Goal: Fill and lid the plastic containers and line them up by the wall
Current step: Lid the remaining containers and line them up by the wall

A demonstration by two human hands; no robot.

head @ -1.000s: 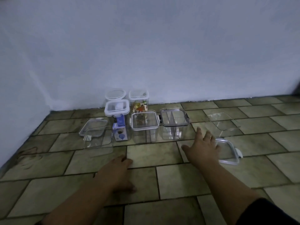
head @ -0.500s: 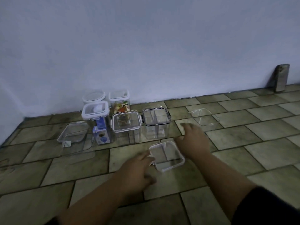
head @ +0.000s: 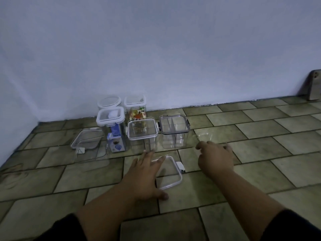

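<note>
Left hand (head: 145, 173) lies flat, fingers on lid (head: 169, 173).

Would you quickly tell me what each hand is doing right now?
Left hand: open, fingers spread on the loose lid.
Right hand: curled by the clear container; grip cannot be told.

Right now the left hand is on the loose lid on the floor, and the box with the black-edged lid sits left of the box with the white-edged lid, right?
Not quite. The head view shows the black-edged box sitting right of the white-edged box. The left hand does rest on the loose lid on the floor.
</note>
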